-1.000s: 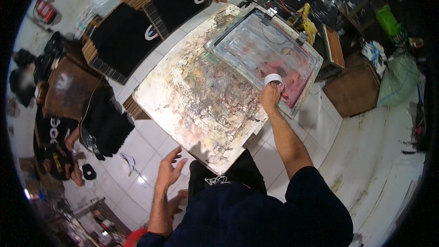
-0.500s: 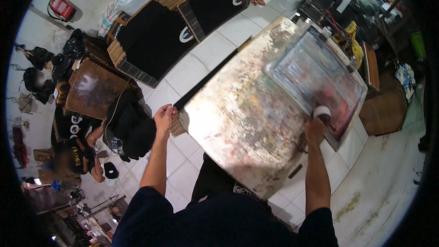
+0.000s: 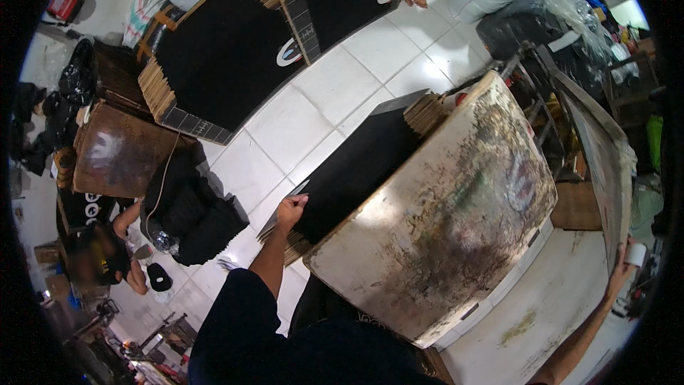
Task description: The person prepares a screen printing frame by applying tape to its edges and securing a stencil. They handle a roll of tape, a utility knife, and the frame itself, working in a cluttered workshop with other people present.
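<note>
Right hand [image 3: 621, 262] at four o'clock: fingers clamped on the lower corner of the tilted frame [image 3: 602, 150], which stands up from the bench [image 3: 427, 214] at three o'clock; a white roll [image 3: 635, 255] sits just beside the fingers. Left hand [image 3: 291, 212], just off centre toward eight o'clock: fingertips drawn together at the near end of the black stack [image 3: 356, 164]; whether this grip has closed on a pale corner there cannot be told. The stack lies near the centre, beyond the bench's upper-left edge.

Good handling, as judged here, calls for a firm right grip so that the frame cannot swing down, and for a pinch on one layer only, at its very corner, clear of the bench's crusted face.

Materials: the bench top is a pale slab with rounded corners, mottled with rough, paint-like residue. The frame is flat and greyish, with a worn rim. The stack shows a matt black face and ragged brown layered edges, apparently cardboard. Glossy white tiles [image 3: 345, 68] floor the room toward twelve o'clock.
</note>
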Tool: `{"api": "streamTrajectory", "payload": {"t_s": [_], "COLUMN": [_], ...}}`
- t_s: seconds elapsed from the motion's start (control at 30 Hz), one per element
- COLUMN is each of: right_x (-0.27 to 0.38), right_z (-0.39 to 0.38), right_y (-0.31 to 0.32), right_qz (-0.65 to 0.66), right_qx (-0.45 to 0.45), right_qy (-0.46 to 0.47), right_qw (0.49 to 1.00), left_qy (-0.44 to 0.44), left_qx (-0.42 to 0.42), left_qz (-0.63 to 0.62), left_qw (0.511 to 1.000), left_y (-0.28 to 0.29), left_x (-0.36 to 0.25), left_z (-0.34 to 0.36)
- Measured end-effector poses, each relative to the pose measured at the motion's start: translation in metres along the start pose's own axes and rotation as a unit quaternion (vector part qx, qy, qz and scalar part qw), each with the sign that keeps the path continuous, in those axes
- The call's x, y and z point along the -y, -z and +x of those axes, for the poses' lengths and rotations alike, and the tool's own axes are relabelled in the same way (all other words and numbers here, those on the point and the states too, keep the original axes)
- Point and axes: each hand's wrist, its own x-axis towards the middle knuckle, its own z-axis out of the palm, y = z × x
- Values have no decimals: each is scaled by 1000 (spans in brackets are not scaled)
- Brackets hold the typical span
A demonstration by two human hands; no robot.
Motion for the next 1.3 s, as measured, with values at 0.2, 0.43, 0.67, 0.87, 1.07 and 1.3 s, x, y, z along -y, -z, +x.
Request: {"api": "streamTrajectory", "payload": {"t_s": [0.2,0.43,0.67,0.87,1.07,1.3], "right_x": [-33,-74,-82,-92,-112,-130], "right_z": [32,39,53,61,45,44], "right_y": [29,47,32,51,47,42], "right_qz": [-85,-272,-324,-253,-263,-305], "right_qx": [-68,-87,-165,-99,-107,-129], "right_qy": [-37,-82,-83,-72,-11,81], "right_qw": [993,955,928,960,959,940], "left_qy": [-197,-200,-165,-199,-255,-180], "left_qx": [-32,-49,-108,-129,-154,-112], "left_qz": [116,138,130,175,187,239], "left_qw": [973,969,972,956,936,947], "left_y": [17,17,3,4,-1,8], "left_x": [-17,-25,-11,-11,-5,-12], "left_z": [-9,-16,-28,-30,-19,17]}}
